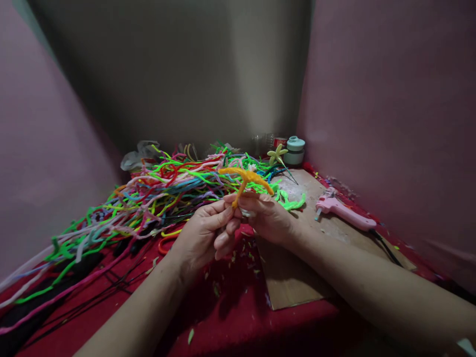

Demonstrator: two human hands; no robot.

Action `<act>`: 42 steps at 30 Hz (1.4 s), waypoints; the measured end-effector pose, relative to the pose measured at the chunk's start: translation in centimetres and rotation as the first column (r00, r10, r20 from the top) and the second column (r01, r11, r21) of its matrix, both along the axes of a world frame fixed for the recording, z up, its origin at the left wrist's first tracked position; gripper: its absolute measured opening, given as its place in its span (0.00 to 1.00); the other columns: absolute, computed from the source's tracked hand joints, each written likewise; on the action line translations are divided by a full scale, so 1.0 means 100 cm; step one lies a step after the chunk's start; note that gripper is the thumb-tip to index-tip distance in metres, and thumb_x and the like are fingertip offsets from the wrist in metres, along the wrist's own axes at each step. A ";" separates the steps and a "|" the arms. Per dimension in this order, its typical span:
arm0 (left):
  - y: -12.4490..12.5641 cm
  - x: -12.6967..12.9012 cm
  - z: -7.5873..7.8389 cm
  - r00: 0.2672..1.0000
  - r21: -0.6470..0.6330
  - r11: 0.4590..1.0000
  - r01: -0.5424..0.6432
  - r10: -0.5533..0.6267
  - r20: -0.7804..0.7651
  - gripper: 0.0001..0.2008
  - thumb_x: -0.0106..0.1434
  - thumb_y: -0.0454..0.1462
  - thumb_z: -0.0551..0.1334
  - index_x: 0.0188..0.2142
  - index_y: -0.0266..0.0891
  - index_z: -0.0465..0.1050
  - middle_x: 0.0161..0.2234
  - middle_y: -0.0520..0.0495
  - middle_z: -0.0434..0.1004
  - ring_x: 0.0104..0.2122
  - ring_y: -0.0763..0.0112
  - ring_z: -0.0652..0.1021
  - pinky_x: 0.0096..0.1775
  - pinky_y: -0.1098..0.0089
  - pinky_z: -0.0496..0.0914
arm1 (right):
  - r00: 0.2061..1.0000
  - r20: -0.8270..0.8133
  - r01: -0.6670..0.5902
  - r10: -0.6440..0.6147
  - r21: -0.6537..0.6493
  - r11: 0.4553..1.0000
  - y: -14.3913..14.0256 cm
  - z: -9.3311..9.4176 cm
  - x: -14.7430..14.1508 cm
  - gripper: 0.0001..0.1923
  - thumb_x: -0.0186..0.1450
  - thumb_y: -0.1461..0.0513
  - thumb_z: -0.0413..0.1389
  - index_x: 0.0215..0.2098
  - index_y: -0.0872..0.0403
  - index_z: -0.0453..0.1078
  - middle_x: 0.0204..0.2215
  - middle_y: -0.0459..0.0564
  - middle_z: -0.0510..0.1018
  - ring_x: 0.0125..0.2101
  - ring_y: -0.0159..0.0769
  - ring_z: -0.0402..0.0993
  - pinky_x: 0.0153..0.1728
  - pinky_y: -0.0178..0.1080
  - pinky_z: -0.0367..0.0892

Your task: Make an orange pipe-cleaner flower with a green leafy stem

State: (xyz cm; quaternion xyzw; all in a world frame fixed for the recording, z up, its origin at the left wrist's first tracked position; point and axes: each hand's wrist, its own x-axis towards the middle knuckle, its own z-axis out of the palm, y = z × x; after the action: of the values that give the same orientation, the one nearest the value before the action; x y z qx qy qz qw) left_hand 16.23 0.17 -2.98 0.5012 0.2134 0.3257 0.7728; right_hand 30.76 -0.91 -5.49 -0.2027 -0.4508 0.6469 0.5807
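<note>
Both hands meet above the middle of the bench, which is covered by a red cloth sprinkled with small green and pale clippings. The left hand pinches the lower end of a fuzzy orange pipe-cleaner piece between thumb and fingertips, and the right hand grips the same piece from the other side, its fingers closed around the stem, where a small pale bit shows between them; what that bit is cannot be made out. The orange piece stands up from the fingers and branches into several arms that spread left and right, held in the air just in front of a large loose heap of multicoloured pipe cleaners in green, red, pink, blue and yellow, which trails off towards the left edge of the bench. Under the right forearm lies a flat brown cardboard sheet, and on its far right side rests a pink hot-glue gun with a dark cord running away from it. A bright green pipe-cleaner shape lies on the cardboard near the right hand. At the back, by the wall, stand a pale green flower made of pipe cleaner and a small round pale green lidded container.
</note>
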 end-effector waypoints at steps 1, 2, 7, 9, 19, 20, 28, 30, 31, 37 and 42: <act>0.000 0.000 0.000 1.000 -0.009 1.000 0.004 -0.004 0.006 0.08 0.56 0.38 0.64 0.27 0.35 0.70 0.16 0.57 0.64 0.07 0.88 0.56 0.09 0.84 0.56 | 1.000 0.005 -0.004 0.004 0.012 1.000 0.000 0.001 0.000 0.11 0.53 0.55 0.62 0.32 0.52 0.77 0.23 0.44 0.74 0.25 0.30 0.68 0.32 0.37 0.63; 0.000 0.000 0.000 1.000 -0.015 1.000 0.007 -0.007 0.009 0.08 0.56 0.38 0.64 0.27 0.35 0.70 0.16 0.57 0.64 0.07 0.88 0.56 0.09 0.84 0.56 | 1.000 0.005 -0.008 0.008 0.020 1.000 -0.001 0.002 0.001 0.11 0.53 0.55 0.62 0.32 0.52 0.77 0.23 0.44 0.73 0.25 0.30 0.68 0.32 0.37 0.62; 0.002 -0.004 -0.001 1.000 -0.021 1.000 0.009 -0.010 -0.025 0.07 0.59 0.38 0.62 0.29 0.34 0.71 0.17 0.57 0.64 0.08 0.89 0.53 0.09 0.84 0.53 | 0.999 -0.030 -0.036 0.037 0.016 0.999 -0.001 0.003 0.000 0.08 0.52 0.59 0.62 0.31 0.52 0.77 0.22 0.43 0.73 0.25 0.29 0.67 0.31 0.36 0.63; 0.003 -0.006 -0.001 0.999 -0.008 1.000 0.006 -0.006 -0.053 0.08 0.60 0.38 0.60 0.30 0.34 0.71 0.17 0.57 0.64 0.09 0.89 0.51 0.10 0.84 0.50 | 0.999 -0.042 -0.021 0.021 -0.001 1.000 0.000 0.002 0.000 0.09 0.51 0.60 0.62 0.31 0.53 0.77 0.22 0.43 0.73 0.25 0.29 0.68 0.31 0.35 0.63; -0.005 0.002 -0.006 0.779 0.790 0.593 -0.159 0.566 -0.268 0.08 0.58 0.38 0.60 0.25 0.37 0.67 0.20 0.54 0.67 0.18 0.78 0.67 0.22 0.76 0.60 | 0.970 -0.076 0.233 -0.233 0.002 0.972 0.001 -0.008 -0.009 0.04 0.52 0.63 0.62 0.27 0.54 0.75 0.21 0.44 0.73 0.21 0.29 0.64 0.26 0.35 0.60; -0.004 0.003 -0.008 0.737 0.870 0.469 -0.152 0.640 -0.216 0.07 0.57 0.36 0.60 0.24 0.38 0.67 0.19 0.54 0.66 0.19 0.78 0.67 0.24 0.76 0.60 | 0.961 -0.076 0.267 -0.266 0.007 0.964 0.000 -0.009 -0.010 0.03 0.52 0.63 0.62 0.27 0.54 0.75 0.21 0.44 0.73 0.22 0.29 0.64 0.26 0.35 0.60; -0.003 0.002 -0.006 0.806 0.682 0.694 -0.233 0.530 -0.264 0.12 0.62 0.39 0.56 0.23 0.37 0.66 0.16 0.56 0.64 0.13 0.81 0.64 0.17 0.77 0.57 | 0.967 0.071 0.238 -0.245 0.089 0.967 -0.004 -0.008 -0.010 0.10 0.55 0.57 0.61 0.34 0.53 0.76 0.22 0.44 0.73 0.23 0.31 0.66 0.29 0.38 0.63; -0.004 0.002 -0.003 0.856 0.554 0.795 -0.246 0.446 -0.260 0.11 0.61 0.39 0.57 0.25 0.37 0.67 0.17 0.55 0.66 0.12 0.82 0.64 0.15 0.78 0.56 | 0.981 0.091 0.164 -0.174 0.108 0.980 -0.004 -0.008 -0.009 0.12 0.59 0.55 0.57 0.37 0.53 0.75 0.20 0.44 0.73 0.22 0.31 0.66 0.29 0.38 0.63; -0.004 0.002 -0.002 0.880 0.498 0.833 -0.243 0.405 -0.248 0.10 0.61 0.40 0.58 0.26 0.36 0.68 0.18 0.55 0.67 0.12 0.82 0.64 0.15 0.78 0.55 | 0.986 0.083 0.136 -0.146 0.114 0.984 -0.004 -0.008 -0.009 0.12 0.60 0.55 0.56 0.37 0.53 0.75 0.19 0.44 0.72 0.22 0.31 0.67 0.30 0.38 0.63; -0.003 -0.001 0.001 0.964 0.145 0.971 -0.191 0.214 -0.161 0.08 0.60 0.39 0.61 0.28 0.35 0.69 0.17 0.56 0.65 0.10 0.87 0.58 0.12 0.82 0.51 | 0.971 0.094 0.210 -0.220 0.102 0.972 0.003 -0.009 -0.004 0.08 0.57 0.58 0.60 0.34 0.52 0.77 0.26 0.44 0.75 0.26 0.30 0.69 0.36 0.38 0.64; 0.005 -0.006 0.000 0.997 -0.051 0.999 -0.010 0.006 -0.071 0.07 0.59 0.36 0.61 0.28 0.35 0.70 0.16 0.58 0.64 0.09 0.89 0.50 0.10 0.83 0.51 | 0.992 0.082 0.082 -0.092 0.112 0.990 0.006 -0.008 0.002 0.09 0.56 0.58 0.62 0.35 0.51 0.77 0.24 0.42 0.75 0.28 0.29 0.70 0.36 0.37 0.64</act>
State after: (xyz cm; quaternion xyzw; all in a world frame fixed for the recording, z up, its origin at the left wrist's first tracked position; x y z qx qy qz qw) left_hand 15.61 0.64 -2.97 0.4915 0.2512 0.3051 0.7761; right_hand 30.97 -0.36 -6.25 -0.2181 -0.5009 0.5861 0.5984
